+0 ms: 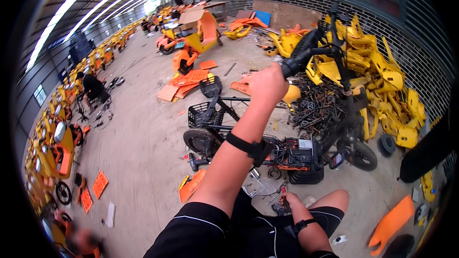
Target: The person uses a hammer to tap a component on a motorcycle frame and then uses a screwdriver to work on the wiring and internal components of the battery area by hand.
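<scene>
A stripped black electric bike point(306, 150) stands in front of me, its front wheel to the right and its rear wheel point(203, 141) and basket to the left. Wiring lies exposed in its low middle section. My left hand point(267, 85) reaches up, closed around the end of the black handlebar grip point(297, 64). Low down, near my bent knee, my right hand point(289, 201) is closed on a red-handled tool point(283, 190); its working end is too small to make out. Just beyond that hand, loose metal parts lie on the floor under the bike.
Yellow body panels point(373, 67) and dark metal parts point(318, 107) are heaped by the brick wall. An orange-yellow scooter point(193, 38) stands farther back near orange panels point(184, 83). A power tool point(196, 162) lies behind the bike. People work at left beside rows of scooters point(52, 148).
</scene>
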A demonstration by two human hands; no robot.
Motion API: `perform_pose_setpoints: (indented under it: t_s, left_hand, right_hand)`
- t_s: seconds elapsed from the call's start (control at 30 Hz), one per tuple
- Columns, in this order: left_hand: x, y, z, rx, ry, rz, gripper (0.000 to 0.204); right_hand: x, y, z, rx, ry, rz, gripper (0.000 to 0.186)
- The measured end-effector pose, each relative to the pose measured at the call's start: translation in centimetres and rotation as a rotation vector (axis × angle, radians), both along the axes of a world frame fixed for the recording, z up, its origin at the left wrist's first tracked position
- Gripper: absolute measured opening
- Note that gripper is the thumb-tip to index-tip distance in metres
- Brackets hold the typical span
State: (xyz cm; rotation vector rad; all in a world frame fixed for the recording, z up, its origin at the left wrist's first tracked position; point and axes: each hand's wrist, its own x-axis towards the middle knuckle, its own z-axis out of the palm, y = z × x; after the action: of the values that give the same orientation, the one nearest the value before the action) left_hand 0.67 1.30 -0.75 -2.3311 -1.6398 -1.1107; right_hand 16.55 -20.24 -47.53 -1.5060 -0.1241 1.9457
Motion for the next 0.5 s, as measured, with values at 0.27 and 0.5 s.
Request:
perform_pose_setpoints:
  t_s: [0.27, 0.5]
  left_hand:
    - [0.0, -0.2, -0.7, 0.018, -0.054, -0.017, 0.027]
    - [0.3, -0.8, 0.2, 0.017, -0.049, -0.044, 0.028]
  right_hand:
    - [1.1, -1.1, -1.6, -0.013, -0.161, 0.235, 0.003]
    - [0.5, -2.1, -7.4, 0.336, -0.932, 1.498, 0.038]
